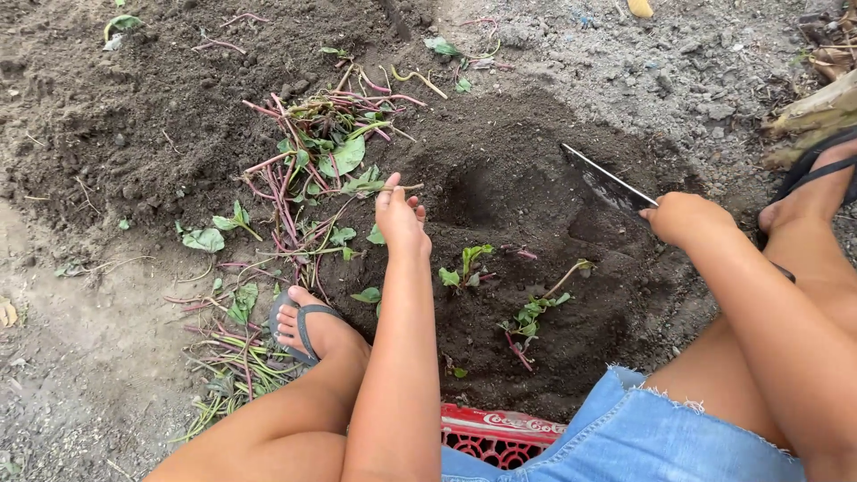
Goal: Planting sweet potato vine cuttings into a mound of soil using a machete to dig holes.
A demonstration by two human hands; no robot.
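My left hand (399, 217) reaches forward over a mound of dark soil (500, 223), its fingers pinching a thin vine cutting (406, 187) near the pile of reddish-stemmed leafy cuttings (317, 152). My right hand (683, 217) is closed on the handle of a long dark knife (607, 183), whose blade points up-left and lies against the soil. Just left of the blade is a small hole (469, 192) in the mound. Two green cuttings (464, 268) (540, 308) stand planted in the near side of the mound.
My left foot in a sandal (308, 326) rests on scattered stems at the mound's left edge. My right sandalled foot (812, 192) is at the far right beside dry plant husks (817, 112). A red plastic crate (495, 437) lies under me. More stems (237, 366) litter the ground.
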